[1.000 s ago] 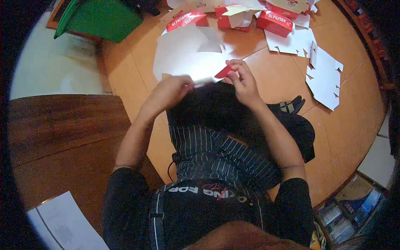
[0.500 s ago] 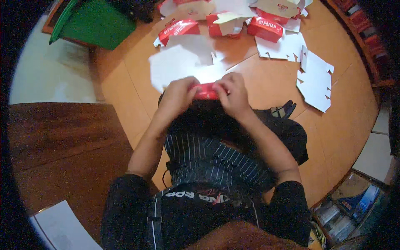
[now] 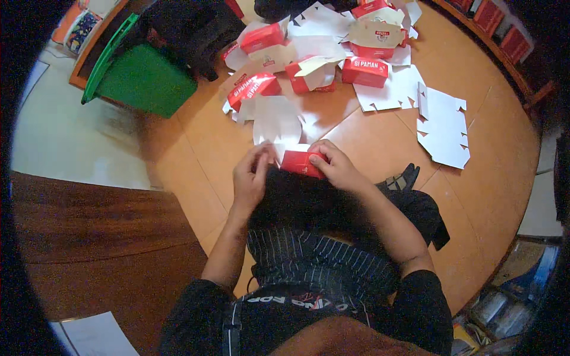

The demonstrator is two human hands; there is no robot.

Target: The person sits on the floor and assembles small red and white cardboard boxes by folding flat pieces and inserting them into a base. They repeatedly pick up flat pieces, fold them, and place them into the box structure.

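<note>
A small red cardboard box [image 3: 300, 164] with a white lid flap standing up at its far side rests in front of my lap. My right hand [image 3: 337, 168] is closed round its right end, thumb on the near red face. My left hand [image 3: 250, 178] is at the box's left end, its fingers beside the pale side flap. Motion smears those fingertips, so whether they pinch the flap is unclear. Just beyond the box, an unfolded white cardboard sheet [image 3: 278, 118] lies on the floor.
Several red boxes and partly folded cartons [image 3: 364, 72] are heaped farther off. Flat white carton blanks [image 3: 444, 127] lie to the right on the orange tiled floor [image 3: 475, 199]. A green bin [image 3: 145, 80] stands far left, and a brown wooden panel [image 3: 101, 225] is at the left.
My left hand has come away from the front of the red box to its left end. The box is now tilted, with its white flap showing. The view has shifted, revealing more of the heap.
</note>
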